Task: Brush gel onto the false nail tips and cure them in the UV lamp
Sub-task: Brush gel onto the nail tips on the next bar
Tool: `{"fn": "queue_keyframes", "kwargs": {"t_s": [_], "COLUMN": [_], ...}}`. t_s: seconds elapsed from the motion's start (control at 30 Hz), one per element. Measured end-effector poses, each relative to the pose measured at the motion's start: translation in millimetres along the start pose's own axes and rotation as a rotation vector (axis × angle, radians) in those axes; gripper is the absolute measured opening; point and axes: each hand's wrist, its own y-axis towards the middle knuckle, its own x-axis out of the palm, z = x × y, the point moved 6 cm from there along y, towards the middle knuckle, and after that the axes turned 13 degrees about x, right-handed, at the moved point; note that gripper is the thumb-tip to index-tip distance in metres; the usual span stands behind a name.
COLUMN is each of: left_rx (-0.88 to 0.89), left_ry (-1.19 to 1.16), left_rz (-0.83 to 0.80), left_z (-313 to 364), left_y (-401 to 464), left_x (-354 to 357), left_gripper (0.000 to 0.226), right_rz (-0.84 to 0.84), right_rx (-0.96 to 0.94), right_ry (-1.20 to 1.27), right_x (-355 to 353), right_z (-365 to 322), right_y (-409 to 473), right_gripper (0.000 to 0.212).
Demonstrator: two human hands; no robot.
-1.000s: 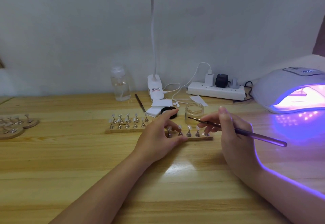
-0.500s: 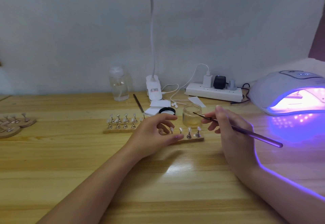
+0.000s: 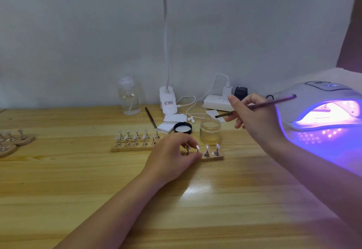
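Head view showed my left hand (image 3: 172,153) pinching the near end of the short pale wooden strip (image 3: 212,158) of small translucent false nail tips on metal stands (image 3: 207,147), nearest me. Just beyond that strip stood the open clear glass gel jar (image 3: 210,131). Above the jar my right hand (image 3: 252,115) gripped the thin purple-handled brush (image 3: 272,103). Farthest right of the jar glowed the white domed UV lamp (image 3: 323,100). I judged the strip light and tippy, best held by its edges.

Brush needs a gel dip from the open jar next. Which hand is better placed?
Right. The right hand already holds the brush, its tip raised just above the open jar. The left hand is occupied gripping the near nail strip.
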Motion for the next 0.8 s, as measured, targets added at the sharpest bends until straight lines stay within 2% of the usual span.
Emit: {"fn": "queue_keyframes", "kwargs": {"t_s": [0.27,0.5,0.63,0.8], "left_rx": [0.018,0.052,0.109,0.135], "left_ry": [-0.016,0.024,0.083,-0.056], "left_rz": [-0.011,0.001,0.042,0.199], "left_z": [3.5,6.5,12.3,15.4], "left_y": [-0.7,-1.3,-1.6,-4.3], "left_x": [1.0,0.0,-2.5,-10.6], "left_gripper": [0.026,0.028,0.027,0.017], "right_rz": [-0.041,-0.128,-0.128,-0.013], "right_rx": [0.007,0.028,0.02,0.059], "right_ry": [-0.488,-0.708,-0.711,-0.548], "right_x": [24.9,45.6,44.7,25.4], "right_z": [-4.2,-0.7,-2.0,-7.1], "right_y": [28.0,30.9,30.9,36.8], "right_gripper": [0.042,0.042,0.046,0.046]}}
